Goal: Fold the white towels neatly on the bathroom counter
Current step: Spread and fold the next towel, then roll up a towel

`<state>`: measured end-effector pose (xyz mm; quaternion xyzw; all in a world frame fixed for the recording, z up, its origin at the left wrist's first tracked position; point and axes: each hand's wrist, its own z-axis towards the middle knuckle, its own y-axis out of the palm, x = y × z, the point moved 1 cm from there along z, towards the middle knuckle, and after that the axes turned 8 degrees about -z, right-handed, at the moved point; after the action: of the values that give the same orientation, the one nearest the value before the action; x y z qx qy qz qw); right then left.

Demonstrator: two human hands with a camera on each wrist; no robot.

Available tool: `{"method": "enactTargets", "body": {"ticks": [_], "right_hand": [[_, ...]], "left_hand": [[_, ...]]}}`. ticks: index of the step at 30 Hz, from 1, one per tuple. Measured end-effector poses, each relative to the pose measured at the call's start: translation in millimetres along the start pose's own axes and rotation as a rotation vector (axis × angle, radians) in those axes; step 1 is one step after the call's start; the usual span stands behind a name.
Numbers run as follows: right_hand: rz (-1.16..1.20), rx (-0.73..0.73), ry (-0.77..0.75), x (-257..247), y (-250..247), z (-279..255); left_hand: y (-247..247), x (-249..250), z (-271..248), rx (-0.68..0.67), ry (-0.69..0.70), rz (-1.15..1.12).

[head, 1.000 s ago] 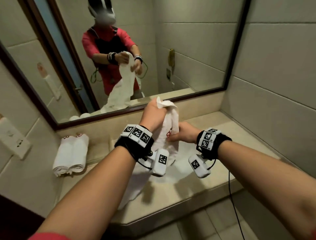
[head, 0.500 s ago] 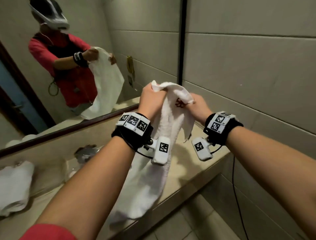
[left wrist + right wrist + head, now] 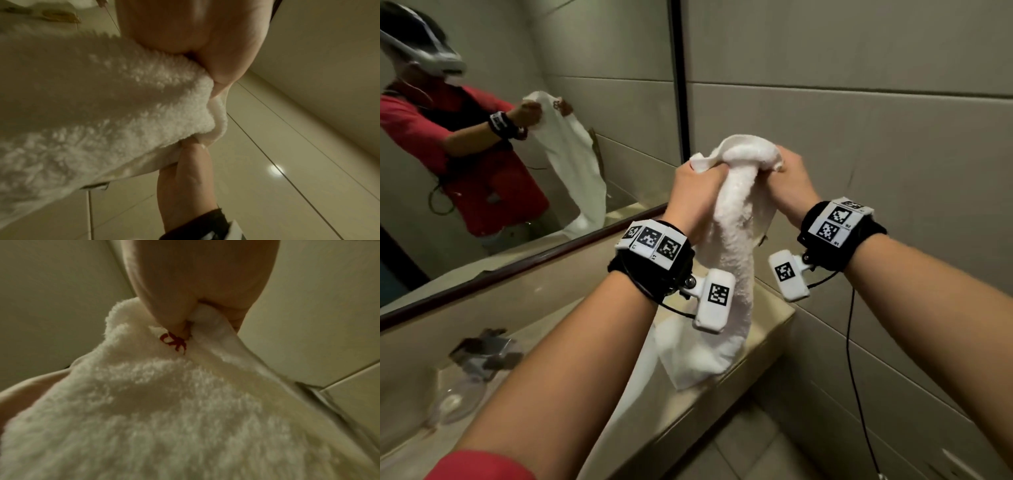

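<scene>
A white terry towel (image 3: 736, 219) hangs bunched in the air above the beige counter (image 3: 767, 329). Its lower end droops onto the counter's right end. My left hand (image 3: 697, 185) grips the towel's top edge on the left. My right hand (image 3: 787, 178) pinches the same edge on the right, a hand's width away. In the left wrist view the thumb and fingers (image 3: 224, 78) clamp the towel (image 3: 102, 113). The right wrist view shows my right hand (image 3: 191, 324) pinching the towel (image 3: 164, 402) beside red embroidery (image 3: 174, 342).
A wall mirror (image 3: 517, 137) runs along the back of the counter and reflects me with the towel. A chrome tap (image 3: 482, 353) and a basin (image 3: 448, 404) lie at the lower left. A tiled wall (image 3: 859, 137) closes the right side. Floor tiles (image 3: 756, 445) show below the counter edge.
My view has swung right, so the rolled towels at the left have left the frame. Both hands have lifted the towel higher and shifted along its top edge.
</scene>
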<state>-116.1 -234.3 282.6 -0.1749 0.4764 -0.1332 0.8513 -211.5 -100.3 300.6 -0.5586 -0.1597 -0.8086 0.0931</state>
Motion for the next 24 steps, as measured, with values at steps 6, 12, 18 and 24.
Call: {"method": "enactTargets", "body": {"ticks": [6, 12, 18, 24], "right_hand": [[0.203, 0.137, -0.029, 0.2, -34.5, 7.6], [0.194, 0.159, -0.107, 10.9, -66.5, 23.6], [-0.071, 0.055, -0.030, 57.3, -73.0, 26.8], [0.010, 0.159, -0.030, 63.9, -78.5, 39.5]], "left_hand": [[40.2, -0.2, 7.5, -0.052, -0.004, -0.090], [73.8, 2.1, 12.1, -0.101, -0.018, -0.170], [71.5, -32.7, 6.0, -0.153, -0.176, -0.072], [70.4, -45.3, -4.5, -0.361, -0.334, -0.023]]}}
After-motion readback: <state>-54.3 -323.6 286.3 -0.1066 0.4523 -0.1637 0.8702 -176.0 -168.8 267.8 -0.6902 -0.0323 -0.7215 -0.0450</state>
